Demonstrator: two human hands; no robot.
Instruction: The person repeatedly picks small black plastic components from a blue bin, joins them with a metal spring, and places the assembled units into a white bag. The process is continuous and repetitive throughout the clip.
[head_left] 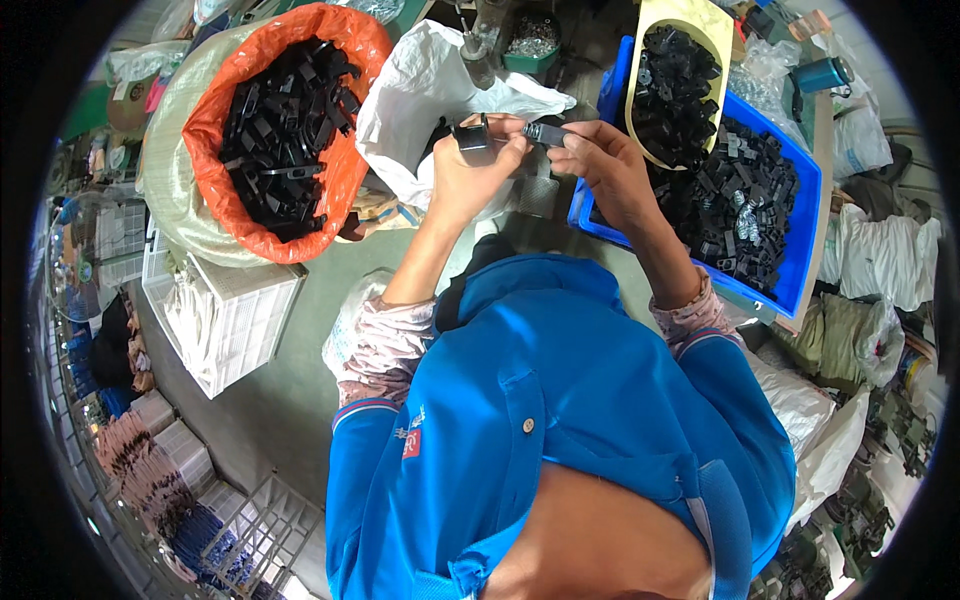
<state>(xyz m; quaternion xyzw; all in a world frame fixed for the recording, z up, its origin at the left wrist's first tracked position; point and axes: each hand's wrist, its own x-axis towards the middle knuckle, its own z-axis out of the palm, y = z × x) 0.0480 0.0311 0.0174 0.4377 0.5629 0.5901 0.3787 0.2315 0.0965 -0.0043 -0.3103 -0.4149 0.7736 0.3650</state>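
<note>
My left hand (465,182) is closed around a shiny black plastic part (473,145) with a forked end. In the fingertips of my right hand (612,165) is a small dark block-shaped part (546,134) with a ridged or coiled end. That end points toward my left fingertips, and the two parts are close together; whether they touch cannot be made out. Beneath the hands lies an open white sack (405,110) with some dark pieces inside. Beside my right hand stands a blue bin (813,215) full of small black parts, with a yellow tub (712,28) of black pieces over its far corner.
At the left, a sack with an orange liner (212,190) holds many long black parts. A white plastic crate (245,335) stands below it. Beyond the white sack are a metal spindle tool (474,48) and a green container (530,62) of small metal pieces.
</note>
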